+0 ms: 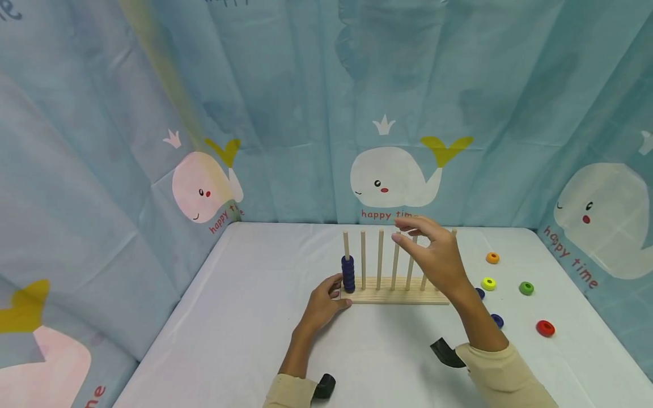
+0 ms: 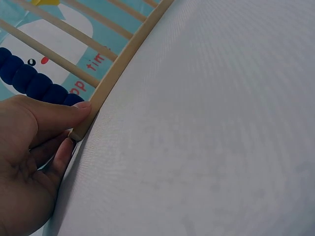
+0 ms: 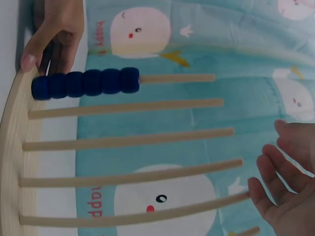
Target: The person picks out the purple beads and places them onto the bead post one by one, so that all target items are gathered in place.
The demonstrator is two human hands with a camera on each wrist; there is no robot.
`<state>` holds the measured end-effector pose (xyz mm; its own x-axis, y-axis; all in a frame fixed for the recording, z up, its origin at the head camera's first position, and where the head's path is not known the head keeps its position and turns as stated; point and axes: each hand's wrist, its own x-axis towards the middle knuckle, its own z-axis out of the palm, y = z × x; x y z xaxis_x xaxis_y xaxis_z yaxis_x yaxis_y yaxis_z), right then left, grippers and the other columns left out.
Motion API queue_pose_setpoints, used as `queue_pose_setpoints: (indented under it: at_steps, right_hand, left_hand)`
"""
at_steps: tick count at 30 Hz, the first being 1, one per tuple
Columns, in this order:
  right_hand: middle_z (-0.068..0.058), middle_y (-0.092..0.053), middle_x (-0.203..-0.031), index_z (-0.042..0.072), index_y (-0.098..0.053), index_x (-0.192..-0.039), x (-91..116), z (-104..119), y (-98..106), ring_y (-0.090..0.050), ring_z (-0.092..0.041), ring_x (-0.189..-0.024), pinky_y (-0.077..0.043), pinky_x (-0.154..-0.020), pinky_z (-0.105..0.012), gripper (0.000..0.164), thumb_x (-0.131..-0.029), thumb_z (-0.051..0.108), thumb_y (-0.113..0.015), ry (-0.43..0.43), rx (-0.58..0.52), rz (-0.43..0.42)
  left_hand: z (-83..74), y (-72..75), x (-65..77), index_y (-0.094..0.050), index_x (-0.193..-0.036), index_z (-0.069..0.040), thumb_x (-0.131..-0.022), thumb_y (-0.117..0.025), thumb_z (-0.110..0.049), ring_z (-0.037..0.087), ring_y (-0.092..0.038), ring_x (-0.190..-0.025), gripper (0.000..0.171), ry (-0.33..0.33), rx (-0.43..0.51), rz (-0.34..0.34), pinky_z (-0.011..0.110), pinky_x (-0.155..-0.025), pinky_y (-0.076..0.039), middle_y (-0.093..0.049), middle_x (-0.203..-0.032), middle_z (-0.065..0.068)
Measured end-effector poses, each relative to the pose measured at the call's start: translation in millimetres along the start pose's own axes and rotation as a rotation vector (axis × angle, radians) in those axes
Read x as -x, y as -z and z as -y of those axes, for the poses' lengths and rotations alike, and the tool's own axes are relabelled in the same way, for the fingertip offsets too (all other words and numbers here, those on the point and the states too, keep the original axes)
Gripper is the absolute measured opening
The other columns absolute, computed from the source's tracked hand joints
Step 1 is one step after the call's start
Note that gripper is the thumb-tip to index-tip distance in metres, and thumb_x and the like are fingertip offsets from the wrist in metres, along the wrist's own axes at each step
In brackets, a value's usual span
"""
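A wooden peg stand (image 1: 398,297) with a row of upright pegs stands on the white table. Stacked on its leftmost peg are several dark blue beads (image 1: 348,275); the top of that peg is bare. My left hand (image 1: 323,303) grips the stand's left end, thumb on the base (image 2: 106,91) beside the lowest bead. Above the pegs, right of the middle, is my right hand (image 1: 433,249), its fingers loosely curved with nothing between them. In the right wrist view one fingertip of it overlaps a peg's tip; I cannot tell whether they touch.
To the right of the stand lie loose rings: orange (image 1: 492,258), yellow (image 1: 488,284), green (image 1: 526,288), red (image 1: 545,328) and two blue ones, one blue ring (image 1: 497,321) nearer me. A blue whale-print curtain (image 1: 296,187) hangs behind the table and along its sides.
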<state>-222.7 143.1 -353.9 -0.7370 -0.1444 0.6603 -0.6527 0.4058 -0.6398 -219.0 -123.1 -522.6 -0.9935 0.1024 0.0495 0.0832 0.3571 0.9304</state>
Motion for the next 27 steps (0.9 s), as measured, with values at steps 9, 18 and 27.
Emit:
queue_pose_setpoints:
  at_steps: [9, 18, 27]
  right_hand:
    - [-0.006, -0.075, -0.118, 0.006, -0.077, -0.123, 12.5, -13.0, 20.7, -0.066, -0.008, -0.105, -0.054, -0.091, -0.011, 0.032, -0.092, 0.000, -0.081, -0.003, -0.003, -0.048]
    - [-0.014, -0.073, -0.113, 0.000, -0.077, -0.120, 25.7, -29.4, 43.0, -0.065, -0.002, -0.102, -0.053, -0.093, -0.007, 0.028, -0.092, -0.007, -0.077, -0.020, 0.002, -0.110]
    - [-0.013, -0.073, -0.115, 0.001, -0.077, -0.121, 43.6, -56.3, 71.1, -0.061, 0.006, -0.104, -0.049, -0.092, -0.002, 0.024, -0.097, 0.002, -0.075, -0.129, 0.125, -0.123]
  left_hand:
    - [-1.5, 0.6, 0.8, -0.054, -0.154, -0.006, -0.089, -0.085, -0.010, 0.034, -0.061, -0.135, 0.072, 0.019, -0.023, -0.006, 0.043, -0.114, -0.054, -0.062, -0.146, 0.018]
    - [-0.5, -0.1, 0.6, -0.054, -0.153, -0.006, -0.088, -0.085, -0.009, 0.034, -0.061, -0.135, 0.072, 0.023, -0.020, -0.011, 0.043, -0.115, -0.054, -0.063, -0.145, 0.017]
    - [-1.5, -0.6, -0.2, -0.053, -0.154, -0.006, -0.089, -0.084, -0.010, 0.032, -0.061, -0.136, 0.072, 0.039, -0.010, -0.007, 0.039, -0.115, -0.053, -0.062, -0.147, 0.016]
